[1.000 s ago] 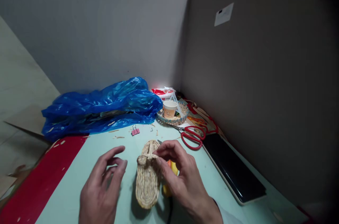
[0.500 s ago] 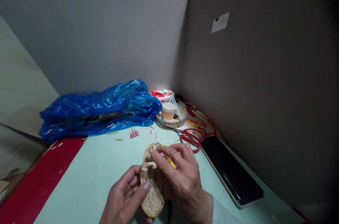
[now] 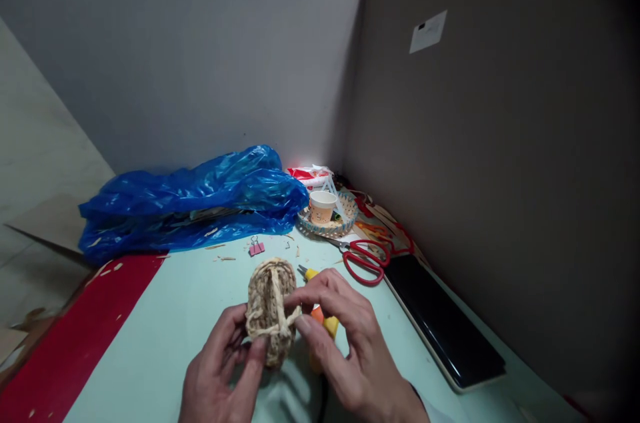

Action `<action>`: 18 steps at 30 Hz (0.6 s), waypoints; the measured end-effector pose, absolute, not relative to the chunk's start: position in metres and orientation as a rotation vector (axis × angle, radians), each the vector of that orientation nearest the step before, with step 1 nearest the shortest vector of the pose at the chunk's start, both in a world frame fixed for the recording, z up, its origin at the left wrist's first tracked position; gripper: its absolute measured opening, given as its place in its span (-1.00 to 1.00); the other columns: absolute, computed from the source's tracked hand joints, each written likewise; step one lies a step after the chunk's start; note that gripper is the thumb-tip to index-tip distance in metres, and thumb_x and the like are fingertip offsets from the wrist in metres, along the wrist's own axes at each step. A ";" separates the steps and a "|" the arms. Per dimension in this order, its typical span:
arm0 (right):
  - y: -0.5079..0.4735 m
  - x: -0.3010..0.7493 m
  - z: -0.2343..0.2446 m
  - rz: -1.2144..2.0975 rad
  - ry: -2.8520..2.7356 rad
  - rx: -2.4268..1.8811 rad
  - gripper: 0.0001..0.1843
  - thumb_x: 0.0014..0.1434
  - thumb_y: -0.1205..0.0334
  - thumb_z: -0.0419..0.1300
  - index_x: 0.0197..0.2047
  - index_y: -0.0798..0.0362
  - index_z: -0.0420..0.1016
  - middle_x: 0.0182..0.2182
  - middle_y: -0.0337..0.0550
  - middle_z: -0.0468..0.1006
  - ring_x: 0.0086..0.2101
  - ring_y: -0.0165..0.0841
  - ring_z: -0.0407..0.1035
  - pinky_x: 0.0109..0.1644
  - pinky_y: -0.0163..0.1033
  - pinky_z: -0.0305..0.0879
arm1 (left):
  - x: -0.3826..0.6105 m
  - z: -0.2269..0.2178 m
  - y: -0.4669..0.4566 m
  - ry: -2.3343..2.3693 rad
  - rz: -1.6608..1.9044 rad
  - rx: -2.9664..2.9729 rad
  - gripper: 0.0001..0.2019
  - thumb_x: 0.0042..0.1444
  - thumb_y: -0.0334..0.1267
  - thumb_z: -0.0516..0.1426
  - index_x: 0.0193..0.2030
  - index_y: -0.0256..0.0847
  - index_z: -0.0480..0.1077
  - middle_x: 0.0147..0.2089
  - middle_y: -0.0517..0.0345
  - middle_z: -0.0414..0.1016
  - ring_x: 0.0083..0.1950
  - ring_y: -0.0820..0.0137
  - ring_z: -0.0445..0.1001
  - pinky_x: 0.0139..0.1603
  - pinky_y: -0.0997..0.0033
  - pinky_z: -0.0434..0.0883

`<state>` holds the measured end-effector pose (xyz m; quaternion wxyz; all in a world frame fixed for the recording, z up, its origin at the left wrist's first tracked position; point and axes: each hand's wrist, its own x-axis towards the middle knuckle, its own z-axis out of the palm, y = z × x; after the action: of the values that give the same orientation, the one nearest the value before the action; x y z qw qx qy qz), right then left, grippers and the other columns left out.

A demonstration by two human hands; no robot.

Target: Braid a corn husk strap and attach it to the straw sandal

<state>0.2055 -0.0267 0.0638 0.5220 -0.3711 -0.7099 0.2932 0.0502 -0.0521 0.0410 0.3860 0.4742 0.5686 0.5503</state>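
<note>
A small woven straw sandal (image 3: pixel 269 299) with a straw strap is lifted off the pale green table (image 3: pixel 165 336), tilted toe-up toward me. My left hand (image 3: pixel 220 376) grips its near left side, thumb on the edge. On the right side, my right hand (image 3: pixel 350 349) pinches the strap with thumb and fingertips. Beneath my right hand lies a yellow-and-orange handled tool (image 3: pixel 320 323), partly hidden.
A blue plastic bag (image 3: pixel 190 203) lies at the back left. A paper cup (image 3: pixel 322 205) stands in a woven tray (image 3: pixel 345 219), with red scissors (image 3: pixel 363 256), a pink binder clip (image 3: pixel 256 248) and a black tablet (image 3: pixel 445 323) at the right. A red strip (image 3: pixel 75 343) borders the left.
My left hand came in and took hold of the sandal. Both hands have lifted it and tipped it up from lying flat on the table.
</note>
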 end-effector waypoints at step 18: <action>-0.017 0.215 0.073 1.421 -1.475 -1.008 -0.68 0.07 0.00 0.35 -0.46 0.12 0.53 -0.52 -0.29 0.32 -0.42 -0.43 0.18 -0.36 -0.31 0.06 | 0.034 0.024 -0.044 1.639 1.241 1.975 -0.87 0.19 -0.18 0.10 -0.14 -0.04 0.40 -0.29 0.32 0.61 -0.39 0.47 0.57 -0.33 0.64 0.48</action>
<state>0.2147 -0.0168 0.0728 0.4163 -0.4016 -0.5874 0.5660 0.0337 -0.0440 0.0239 0.1448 0.6856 0.5687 0.4308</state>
